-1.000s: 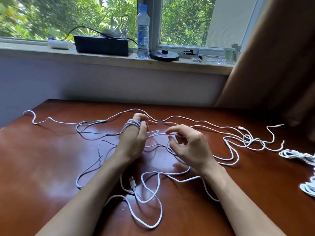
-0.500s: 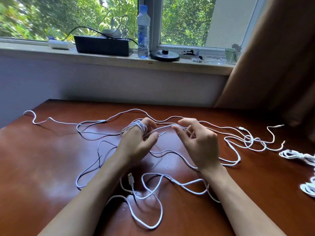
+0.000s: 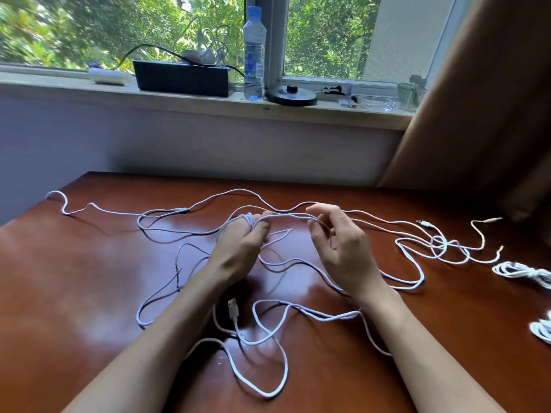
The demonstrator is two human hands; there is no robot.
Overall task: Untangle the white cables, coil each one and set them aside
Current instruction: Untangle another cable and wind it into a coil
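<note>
Several white cables (image 3: 411, 281) lie tangled across the brown table (image 3: 74, 293). My left hand (image 3: 241, 248) has a white cable coil (image 3: 247, 220) wound around its fingers, and the thumb pinches the coil. From it a strand runs right to my right hand (image 3: 340, 248), whose curled fingers hold that strand just above the table. A USB plug (image 3: 233, 308) lies between my forearms. Two coiled white cables (image 3: 521, 272) sit at the table's right edge, one at the frame border (image 3: 541, 330).
Behind the table a windowsill carries a black box (image 3: 182, 79), a water bottle (image 3: 254, 55) and a black round base (image 3: 290, 95). A brown curtain (image 3: 492, 99) hangs at the right. The table's far left corner is near a cable end (image 3: 53, 194).
My right hand rose and swung farther from the left hand, drawing a strand taut between them. The left hand lifted slightly with its coil. Loose loops near my right wrist shifted.
</note>
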